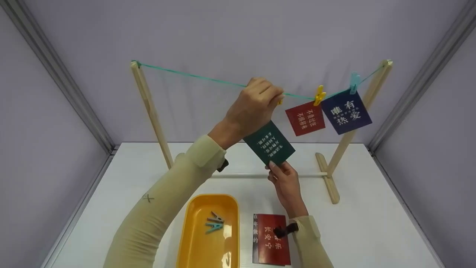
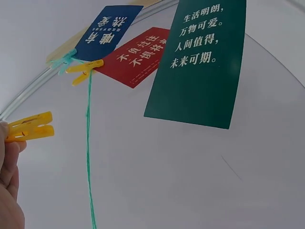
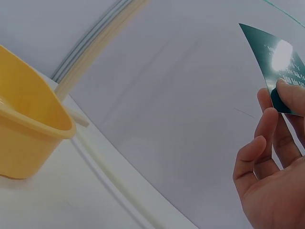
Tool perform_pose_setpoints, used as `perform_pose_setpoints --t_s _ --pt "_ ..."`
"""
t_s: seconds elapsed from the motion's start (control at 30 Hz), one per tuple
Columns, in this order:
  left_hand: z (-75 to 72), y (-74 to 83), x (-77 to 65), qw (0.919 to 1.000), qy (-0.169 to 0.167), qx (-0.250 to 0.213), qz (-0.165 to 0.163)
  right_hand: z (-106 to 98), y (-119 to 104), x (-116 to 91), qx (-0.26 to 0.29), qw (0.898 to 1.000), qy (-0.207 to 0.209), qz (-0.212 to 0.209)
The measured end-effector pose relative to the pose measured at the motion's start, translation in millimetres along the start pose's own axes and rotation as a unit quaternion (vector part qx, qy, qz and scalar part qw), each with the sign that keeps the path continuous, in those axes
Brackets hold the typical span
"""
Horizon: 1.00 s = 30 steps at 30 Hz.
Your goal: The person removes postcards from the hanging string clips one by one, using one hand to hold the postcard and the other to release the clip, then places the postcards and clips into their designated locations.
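Observation:
My left hand (image 1: 256, 102) is raised at the green line (image 1: 193, 76) and pinches a yellow clothespin (image 2: 31, 128). In the left wrist view that clothespin stands apart from the line and from the card. Lower down, my right hand (image 1: 286, 182) holds a dark green card (image 1: 270, 143) with white writing by its bottom edge, thumb in front. The card's upper part is hidden behind my left hand in the head view. To the right, a yellow clothespin (image 1: 319, 96) holds a red card (image 1: 305, 118) on the line, and a teal clothespin (image 1: 354, 83) holds a navy card (image 1: 346, 111).
Wooden posts (image 1: 147, 108) carry the line at both ends, joined low down by a white rod (image 1: 305, 175). A yellow tray (image 1: 238, 238) with several clothespins (image 1: 214, 225) stands on the white table (image 1: 357, 223). Red and dark cards (image 1: 271, 238) lie beside it, near my right sleeve.

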<state>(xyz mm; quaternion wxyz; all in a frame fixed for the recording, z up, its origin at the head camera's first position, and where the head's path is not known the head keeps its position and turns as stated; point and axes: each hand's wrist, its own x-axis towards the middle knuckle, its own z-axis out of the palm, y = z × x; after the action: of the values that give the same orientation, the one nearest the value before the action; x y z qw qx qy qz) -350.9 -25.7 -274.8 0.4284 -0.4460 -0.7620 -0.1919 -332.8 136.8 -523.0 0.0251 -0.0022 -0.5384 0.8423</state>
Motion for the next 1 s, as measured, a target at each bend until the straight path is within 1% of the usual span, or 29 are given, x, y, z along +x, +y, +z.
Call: perform_pose_setpoints --t_s 0.1,0.2,0.37,0.43,0.53,0.67,0.83,1.0 --pt "0.9 -0.8 -9.1 0.9999 0.004 -0.01 -0.006 0 0 -3 -0.006 1.0 -0.005 0.001" --pt "0.9 -0.7 -17.0 0.9997 -0.002 -0.019 -0.016 -3 1 -5 -0.014 1.0 -0.003 0.006" --pt "-2.0 0.5 -32.6 0.9996 -0.006 -0.011 -0.027 -7 2 -11 -0.015 1.0 0.007 0.014" --pt "-4.4 1.1 -42.9 0.9995 -0.005 -0.006 -0.031 -9 3 -13 -0.009 1.0 0.01 0.021" --pt "-8.9 0.9 -62.5 0.9993 -0.004 -0.003 -0.038 -11 6 -15 -0.003 1.0 0.015 0.027" --pt "-14.8 -2.3 -87.3 0.9985 -0.01 -0.005 -0.053 -11 7 -16 0.006 1.0 0.017 0.025" --pt "-20.5 -6.3 -109.7 0.9968 -0.019 -0.014 -0.077 -9 7 -20 0.019 0.999 0.021 0.024" --pt "-27.0 -5.0 -128.5 0.9944 -0.03 -0.018 -0.1 -7 10 -25 0.019 0.999 0.024 0.036"
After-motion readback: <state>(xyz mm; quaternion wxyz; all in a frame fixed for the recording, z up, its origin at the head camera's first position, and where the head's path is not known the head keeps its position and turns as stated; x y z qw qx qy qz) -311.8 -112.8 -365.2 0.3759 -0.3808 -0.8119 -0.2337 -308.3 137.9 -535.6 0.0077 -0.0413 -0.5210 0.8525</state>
